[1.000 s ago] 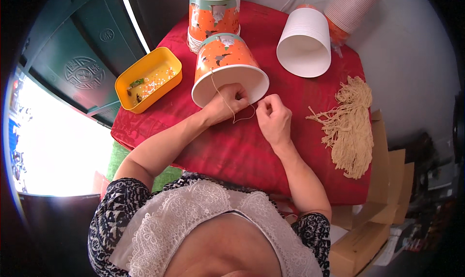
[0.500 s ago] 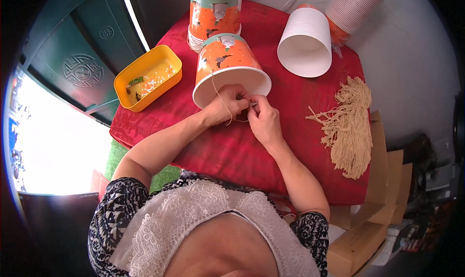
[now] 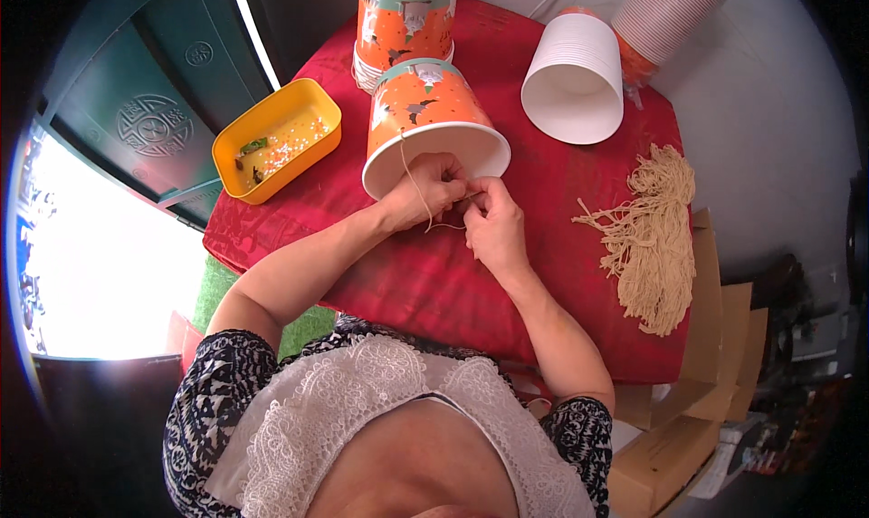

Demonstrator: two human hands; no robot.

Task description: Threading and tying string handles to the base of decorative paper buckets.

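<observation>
An orange paper bucket point(image 3: 430, 101) with a green base band and white rim lies on its side in the middle, its mouth toward me. A thin tan string point(image 3: 419, 193) comes from near its rim and hangs in a loop below my hands. My left hand point(image 3: 429, 190) is at the bucket's mouth, fingers closed in a pinch on the string. Close against it, my right hand point(image 3: 496, 221) pinches the string too, thumb and forefinger together. The fingertips meet, and the exact bit of string between them is mostly hidden.
Upside-down orange buckets point(image 3: 406, 31) are stacked behind. A yellow tub point(image 3: 323, 140) with small beads sits left. Stacked white buckets point(image 3: 579, 74) lie at the far right, beside more nested buckets point(image 3: 668, 11). A bundle of tan strings point(image 3: 656, 246) lies right, above cardboard boxes point(image 3: 665, 464).
Both hands stay at the bucket's mouth with small finger movements. The right fingertips have shifted slightly at the pinch. The whole view has moved a little.
</observation>
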